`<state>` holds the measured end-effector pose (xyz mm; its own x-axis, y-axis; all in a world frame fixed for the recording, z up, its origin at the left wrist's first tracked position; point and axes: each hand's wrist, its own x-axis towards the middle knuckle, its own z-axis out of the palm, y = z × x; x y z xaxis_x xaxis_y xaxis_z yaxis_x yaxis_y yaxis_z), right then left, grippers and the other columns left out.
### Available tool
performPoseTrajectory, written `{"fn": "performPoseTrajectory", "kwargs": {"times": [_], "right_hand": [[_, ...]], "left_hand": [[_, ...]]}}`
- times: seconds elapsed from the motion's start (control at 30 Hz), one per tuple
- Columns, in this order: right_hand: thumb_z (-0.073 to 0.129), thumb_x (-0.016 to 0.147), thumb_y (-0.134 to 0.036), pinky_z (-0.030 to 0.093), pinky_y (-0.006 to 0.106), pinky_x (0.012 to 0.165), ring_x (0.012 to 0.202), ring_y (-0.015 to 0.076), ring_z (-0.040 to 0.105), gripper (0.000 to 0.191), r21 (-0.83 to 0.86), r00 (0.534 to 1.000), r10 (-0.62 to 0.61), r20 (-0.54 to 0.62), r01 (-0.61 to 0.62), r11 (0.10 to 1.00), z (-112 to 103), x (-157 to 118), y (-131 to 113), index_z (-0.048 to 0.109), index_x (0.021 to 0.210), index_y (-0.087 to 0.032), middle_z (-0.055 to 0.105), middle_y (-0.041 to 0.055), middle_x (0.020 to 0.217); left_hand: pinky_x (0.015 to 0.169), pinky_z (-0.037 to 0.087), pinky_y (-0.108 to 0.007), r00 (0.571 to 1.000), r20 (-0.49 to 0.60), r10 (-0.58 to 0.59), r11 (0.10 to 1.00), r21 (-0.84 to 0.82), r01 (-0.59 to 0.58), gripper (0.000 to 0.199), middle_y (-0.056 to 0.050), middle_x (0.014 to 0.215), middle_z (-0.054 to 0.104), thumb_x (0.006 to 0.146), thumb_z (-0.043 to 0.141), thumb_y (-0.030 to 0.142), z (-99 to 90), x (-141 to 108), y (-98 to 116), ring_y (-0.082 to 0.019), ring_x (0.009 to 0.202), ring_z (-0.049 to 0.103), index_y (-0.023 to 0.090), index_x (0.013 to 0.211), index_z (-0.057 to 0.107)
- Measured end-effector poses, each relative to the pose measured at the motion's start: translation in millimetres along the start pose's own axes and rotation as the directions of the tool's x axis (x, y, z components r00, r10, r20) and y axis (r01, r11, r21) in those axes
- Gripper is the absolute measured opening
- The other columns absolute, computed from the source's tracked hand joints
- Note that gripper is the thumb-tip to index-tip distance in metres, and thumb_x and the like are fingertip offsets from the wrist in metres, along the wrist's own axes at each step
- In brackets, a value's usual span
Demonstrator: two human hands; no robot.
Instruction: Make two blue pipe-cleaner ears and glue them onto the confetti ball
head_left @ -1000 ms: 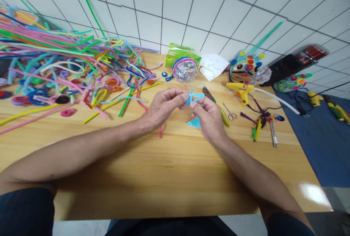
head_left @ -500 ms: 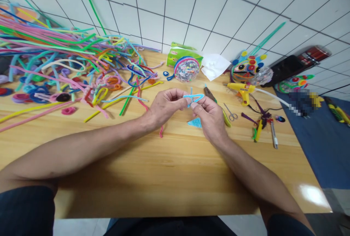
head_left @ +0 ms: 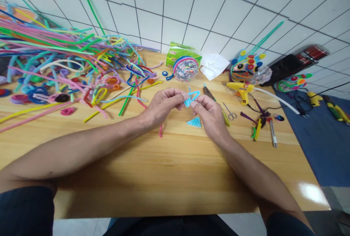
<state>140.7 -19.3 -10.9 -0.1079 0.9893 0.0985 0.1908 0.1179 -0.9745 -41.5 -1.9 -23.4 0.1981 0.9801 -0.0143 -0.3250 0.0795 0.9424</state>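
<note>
Both hands meet above the worktop [head_left: 153,177], fingers drawn together in a pinch: the left hand [head_left: 165,105] grips the ridged part of a light-blue fuzzy-stem piece [head_left: 187,102], while the right hand [head_left: 209,115] has thumb and fingertips closed at its bent loop. Just below them — near the right hand — a light-blue ridged triangle [head_left: 194,122] lies flat. Scissors [head_left: 232,116] and a yellow glue gun [head_left: 242,90] lie farther right; a tangled heap of coloured stems [head_left: 54,57] spreads across the left.
</note>
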Motion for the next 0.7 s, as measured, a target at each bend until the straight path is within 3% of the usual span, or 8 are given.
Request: {"fn": "performPoseTrajectory", "kwargs": {"times": [0.17,0.43,0.7], "right_hand": [[0.072,0.085,-0.041,0.040,0.028,0.058,0.060,0.0119,0.051,0.019,-0.027,1.000,0.026,-0.014,-0.027,0.999,-4,0,-8,0.072,0.084,-0.022,0.059,-0.0048,0.064],[0.077,0.084,-0.040,0.029,0.026,0.048,0.050,0.0087,0.039,0.018,0.031,0.999,0.035,0.001,-0.035,0.999,-3,-2,-7,0.072,0.084,-0.023,0.050,-0.0085,0.056],[0.078,0.081,-0.038,0.039,0.026,0.052,0.054,0.0104,0.048,0.019,0.058,0.998,0.067,0.000,-0.067,0.996,-2,1,0,0.067,0.075,-0.023,0.056,-0.0063,0.059]], "left_hand": [[0.068,0.050,-0.027,1.000,-0.022,0.013,1.000,-0.003,-0.013,0.029,-0.001,0.069,0.070,0.078,0.091,0.043,0.2,0,1,-0.012,0.066,0.059,0.017,0.077,0.078],[0.068,0.049,-0.027,1.000,-0.002,0.024,0.998,-0.053,-0.024,0.027,-0.001,0.072,0.071,0.080,0.091,0.042,0.2,0,-1,-0.012,0.068,0.060,0.018,0.079,0.079],[0.068,0.049,-0.025,0.999,0.033,0.002,0.996,-0.090,0.001,0.028,-0.001,0.071,0.072,0.079,0.093,0.041,1.6,-1,1,-0.012,0.067,0.061,0.017,0.080,0.078]]}}
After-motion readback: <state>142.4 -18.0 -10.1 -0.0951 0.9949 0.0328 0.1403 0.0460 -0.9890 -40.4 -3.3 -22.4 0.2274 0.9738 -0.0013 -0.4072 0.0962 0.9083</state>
